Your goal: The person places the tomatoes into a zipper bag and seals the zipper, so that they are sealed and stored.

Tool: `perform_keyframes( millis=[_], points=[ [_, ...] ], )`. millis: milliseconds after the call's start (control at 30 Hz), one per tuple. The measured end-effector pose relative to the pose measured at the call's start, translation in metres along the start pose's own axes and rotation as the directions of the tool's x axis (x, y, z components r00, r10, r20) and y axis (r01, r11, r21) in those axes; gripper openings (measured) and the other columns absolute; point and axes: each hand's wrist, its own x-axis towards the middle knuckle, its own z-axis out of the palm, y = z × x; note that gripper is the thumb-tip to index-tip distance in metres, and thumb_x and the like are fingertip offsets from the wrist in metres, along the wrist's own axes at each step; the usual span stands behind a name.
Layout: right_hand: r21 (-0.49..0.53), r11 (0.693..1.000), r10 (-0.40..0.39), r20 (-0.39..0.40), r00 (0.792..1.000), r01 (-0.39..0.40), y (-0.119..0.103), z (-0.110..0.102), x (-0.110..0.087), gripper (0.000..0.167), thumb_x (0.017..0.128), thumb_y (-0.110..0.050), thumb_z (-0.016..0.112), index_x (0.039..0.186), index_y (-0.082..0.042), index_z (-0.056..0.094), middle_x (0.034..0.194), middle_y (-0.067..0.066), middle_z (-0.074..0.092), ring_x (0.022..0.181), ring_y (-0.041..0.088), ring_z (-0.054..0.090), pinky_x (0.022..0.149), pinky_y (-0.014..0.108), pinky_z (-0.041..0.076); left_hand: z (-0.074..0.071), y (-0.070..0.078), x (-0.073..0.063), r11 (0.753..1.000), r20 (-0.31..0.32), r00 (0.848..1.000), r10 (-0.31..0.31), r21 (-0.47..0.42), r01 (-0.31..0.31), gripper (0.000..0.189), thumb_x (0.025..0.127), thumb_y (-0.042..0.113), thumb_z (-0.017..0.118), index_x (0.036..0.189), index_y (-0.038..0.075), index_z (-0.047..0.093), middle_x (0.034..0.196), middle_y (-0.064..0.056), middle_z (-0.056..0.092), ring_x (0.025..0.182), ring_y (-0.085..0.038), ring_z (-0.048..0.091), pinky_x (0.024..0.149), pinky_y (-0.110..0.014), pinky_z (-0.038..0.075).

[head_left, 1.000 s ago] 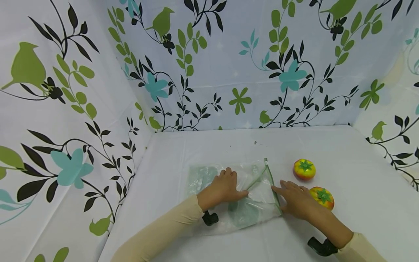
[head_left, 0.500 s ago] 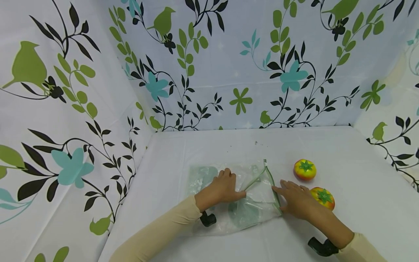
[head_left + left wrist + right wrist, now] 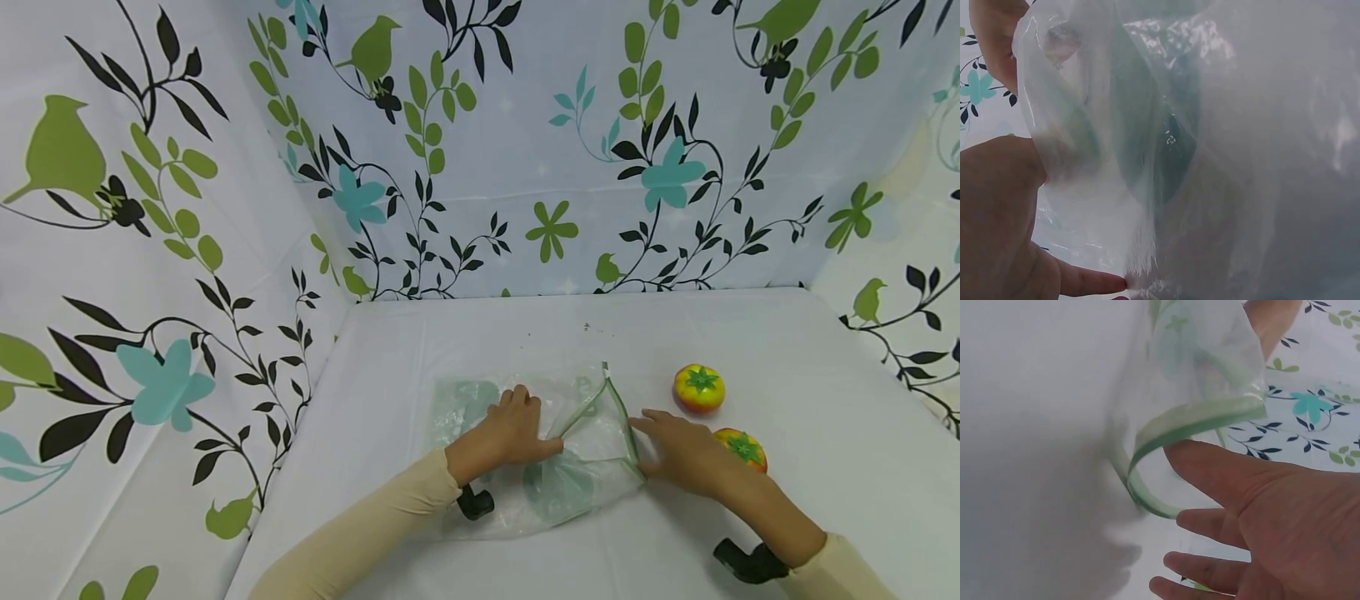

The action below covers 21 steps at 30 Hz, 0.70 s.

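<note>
A clear zip bag (image 3: 577,479) with a green zip strip (image 3: 1197,422) lies flat on the white table, mouth facing right. My left hand (image 3: 513,427) lies over the middle of the bag, its thumb at the folded-back upper lip, which it grips. In the left wrist view, a finger of it (image 3: 1094,281) reaches along the plastic. At the mouth, my right hand (image 3: 682,450) has its fingers loosely extended, thumb and index finger right by the strip. The strip bows into a loop in the right wrist view, so the mouth gapes.
Two red-and-yellow toy fruits with green leafy tops sit right of the bag: one farther back (image 3: 699,387), and a nearer fruit (image 3: 744,447) partly hidden by my right hand. A leaf-and-bird patterned cloth (image 3: 465,167) hangs behind and beside the table (image 3: 420,333).
My right hand has shifted slightly right, its fingers loosening from the bag's edge. It covers more of the nearer fruit. My left hand has stayed nearly still.
</note>
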Motion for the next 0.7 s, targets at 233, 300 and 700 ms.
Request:
perform_keyframes(
  millis=[233, 300, 700],
  points=[
    [0.108, 0.994, 0.040, -0.060, 0.997, -0.033, 0.006, -0.017, -0.008, 0.074, 0.089, -0.041, 0.084, 0.148, -0.003, 0.058, 0.148, 0.026, 0.058, 0.140, 0.051, 0.049, 0.105, 0.071, 0.043, 0.000, -0.001, 0.000, 1.000, -0.011, 1.000, 0.004, 0.003, -0.004, 0.068, 0.095, 0.061, 0.062, 0.129, 0.003, 0.064, 0.135, -0.015, 0.051, 0.116, -0.028, 0.051, 0.086, -0.046, 0.049],
    [0.136, 0.990, 0.041, -0.072, 0.997, -0.031, 0.009, -0.023, -0.011, 0.075, 0.090, -0.040, 0.083, 0.149, -0.003, 0.057, 0.149, 0.027, 0.057, 0.140, 0.052, 0.048, 0.106, 0.071, 0.043, 0.000, -0.002, 0.000, 1.000, -0.010, 1.000, 0.005, -0.009, -0.005, 0.066, 0.095, 0.061, 0.062, 0.128, 0.004, 0.063, 0.135, -0.015, 0.051, 0.116, -0.029, 0.051, 0.086, -0.046, 0.049],
    [0.236, 0.962, 0.147, -0.018, 0.989, -0.139, 0.042, -0.048, -0.033, 0.092, 0.090, -0.050, 0.082, 0.156, 0.001, 0.044, 0.153, 0.034, 0.047, 0.133, 0.057, 0.050, 0.099, 0.070, 0.048, -0.003, -0.002, -0.001, 1.000, 0.013, 1.000, 0.012, -0.011, -0.012, 0.069, 0.095, 0.062, 0.061, 0.133, 0.004, 0.061, 0.139, -0.015, 0.049, 0.125, -0.030, 0.049, 0.092, -0.049, 0.049]
  ],
)
